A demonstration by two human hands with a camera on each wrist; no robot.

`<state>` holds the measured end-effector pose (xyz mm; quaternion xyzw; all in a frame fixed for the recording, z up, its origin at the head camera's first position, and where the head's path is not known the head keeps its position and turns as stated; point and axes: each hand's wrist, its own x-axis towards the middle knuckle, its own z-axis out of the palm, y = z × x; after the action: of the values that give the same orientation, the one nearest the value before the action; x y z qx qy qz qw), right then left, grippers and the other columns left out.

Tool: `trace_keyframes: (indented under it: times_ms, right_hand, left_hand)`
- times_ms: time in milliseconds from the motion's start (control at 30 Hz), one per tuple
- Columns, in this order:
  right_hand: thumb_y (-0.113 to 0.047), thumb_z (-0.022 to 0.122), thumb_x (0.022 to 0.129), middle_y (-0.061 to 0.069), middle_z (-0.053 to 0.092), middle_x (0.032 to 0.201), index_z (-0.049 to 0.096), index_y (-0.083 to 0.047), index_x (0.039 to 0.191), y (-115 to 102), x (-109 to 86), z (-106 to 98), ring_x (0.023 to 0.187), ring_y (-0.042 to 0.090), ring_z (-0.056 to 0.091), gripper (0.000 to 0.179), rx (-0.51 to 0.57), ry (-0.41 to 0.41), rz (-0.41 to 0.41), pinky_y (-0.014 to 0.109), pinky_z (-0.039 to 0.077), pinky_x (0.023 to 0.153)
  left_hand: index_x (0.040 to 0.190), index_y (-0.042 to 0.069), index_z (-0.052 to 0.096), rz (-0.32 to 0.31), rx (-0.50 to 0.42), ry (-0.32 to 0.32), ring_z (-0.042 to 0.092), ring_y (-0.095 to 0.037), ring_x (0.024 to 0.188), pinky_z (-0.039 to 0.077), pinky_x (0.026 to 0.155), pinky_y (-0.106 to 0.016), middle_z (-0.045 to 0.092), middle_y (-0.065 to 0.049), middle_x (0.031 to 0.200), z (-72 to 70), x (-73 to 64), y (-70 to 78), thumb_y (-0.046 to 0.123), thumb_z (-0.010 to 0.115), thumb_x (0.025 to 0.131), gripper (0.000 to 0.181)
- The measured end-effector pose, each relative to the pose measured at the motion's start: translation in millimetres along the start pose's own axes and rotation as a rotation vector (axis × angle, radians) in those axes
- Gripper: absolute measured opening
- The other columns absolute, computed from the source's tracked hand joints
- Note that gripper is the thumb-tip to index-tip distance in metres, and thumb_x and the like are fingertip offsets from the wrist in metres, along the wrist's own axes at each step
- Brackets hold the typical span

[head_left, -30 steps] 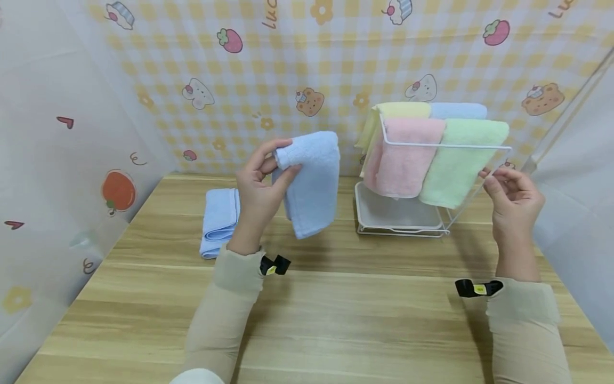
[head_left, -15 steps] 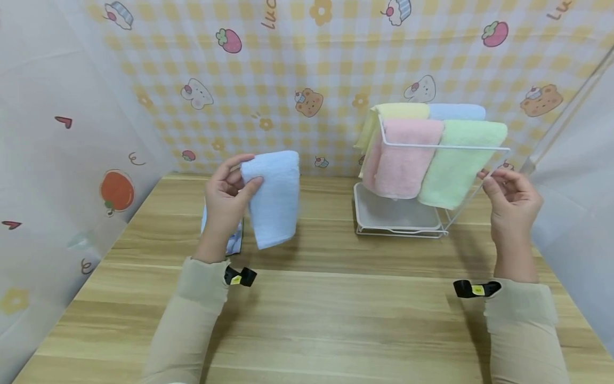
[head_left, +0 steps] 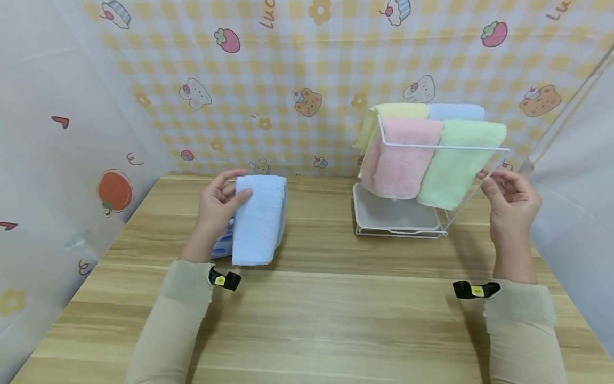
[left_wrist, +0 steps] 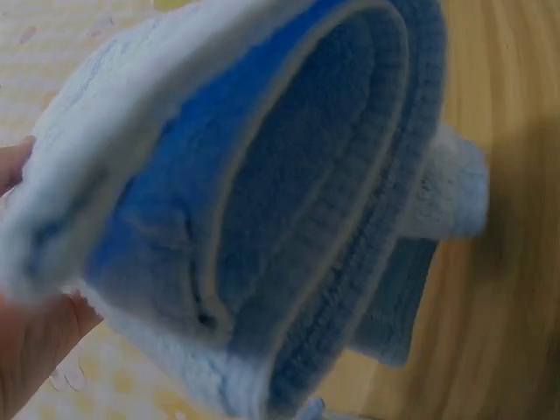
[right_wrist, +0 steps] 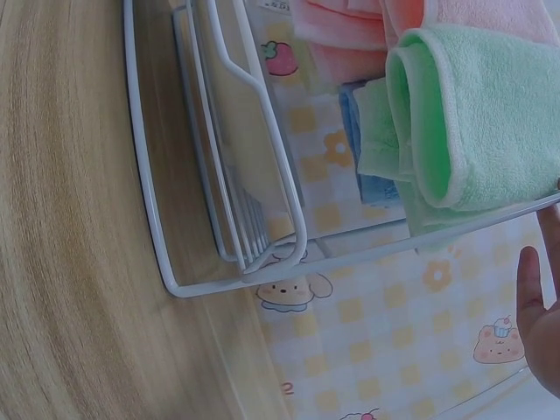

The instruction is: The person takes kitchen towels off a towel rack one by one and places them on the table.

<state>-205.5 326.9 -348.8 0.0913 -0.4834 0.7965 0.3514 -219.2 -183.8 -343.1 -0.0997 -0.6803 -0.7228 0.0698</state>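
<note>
My left hand (head_left: 218, 205) pinches a folded light blue towel (head_left: 259, 224) near its top left corner, thumb in front and fingers behind. The towel hangs down in front of a second folded blue towel (head_left: 222, 246), which lies on the table and is mostly covered from the head view. In the left wrist view, the held towel's folded layers (left_wrist: 306, 175) gape apart. At the right, my right hand (head_left: 515, 205) pinches the slanted side wire of a white wire rack (head_left: 446, 145) between thumb and fingers.
Over the rack's bars hang a pink towel (head_left: 405, 165), a green towel (head_left: 460, 162), a yellow towel (head_left: 403, 110) and a blue towel (head_left: 455, 111). A pale tray (head_left: 398, 210) forms the rack's base. Behind the wooden table (head_left: 336, 320) hangs a checked cloth (head_left: 268, 69).
My left hand has carried the blue towel left and down, from mid-table to the folded towel at the left. My right hand stays at the rack's side wire.
</note>
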Motion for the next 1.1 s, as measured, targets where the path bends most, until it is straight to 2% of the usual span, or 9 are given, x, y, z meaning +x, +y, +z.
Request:
trace_keyframes:
  times_ms: [200,367,767,967,1100]
  right_hand:
    - [0.020,0.065,0.083,0.014,0.072,0.084,0.063,0.018,0.098,-0.3,1.0,-1.1,0.084,0.022,0.074,0.015,0.002,-0.001,0.001,0.021,0.059,0.073]
    - [0.019,0.066,0.083,0.014,0.072,0.084,0.063,0.018,0.098,-0.5,1.0,-0.2,0.084,0.023,0.074,0.015,-0.004,0.008,0.005,0.021,0.059,0.074]
    - [0.017,0.067,0.083,0.014,0.072,0.085,0.064,0.016,0.098,-0.4,-1.0,0.9,0.085,0.022,0.074,0.014,-0.026,-0.003,0.000,0.021,0.059,0.074]
    - [0.017,0.067,0.083,0.013,0.073,0.085,0.065,0.016,0.098,-0.3,-1.6,-0.1,0.085,0.021,0.074,0.015,-0.042,0.000,0.002,0.020,0.059,0.074]
    - [0.017,0.067,0.083,0.014,0.073,0.086,0.064,0.016,0.098,-0.1,-1.1,-0.3,0.086,0.021,0.074,0.015,-0.036,-0.004,0.002,0.021,0.059,0.076]
  left_hand:
    - [0.132,0.013,0.059,-0.137,0.030,-0.009,0.072,-0.006,0.082,0.060,0.068,-0.023,0.076,0.016,0.098,-10.0,14.3,-12.2,0.009,0.070,0.092,0.042]
    - [0.131,0.018,0.060,-0.208,0.016,0.012,0.073,-0.006,0.080,0.060,0.066,-0.024,0.076,0.016,0.096,-16.3,27.7,-23.7,0.012,0.070,0.092,0.041]
    - [0.130,0.020,0.059,-0.264,0.049,0.049,0.071,-0.003,0.074,0.057,0.065,-0.019,0.075,0.018,0.085,-27.0,47.7,-56.8,0.015,0.068,0.094,0.037]
    - [0.136,0.016,0.055,-0.251,0.088,0.037,0.070,-0.001,0.075,0.056,0.067,-0.017,0.074,0.020,0.085,-29.8,54.0,-71.7,0.014,0.067,0.095,0.043]
    - [0.141,0.014,0.052,-0.240,0.146,0.048,0.069,0.001,0.078,0.056,0.069,-0.017,0.073,0.020,0.090,-31.1,57.5,-80.4,0.015,0.068,0.095,0.049]
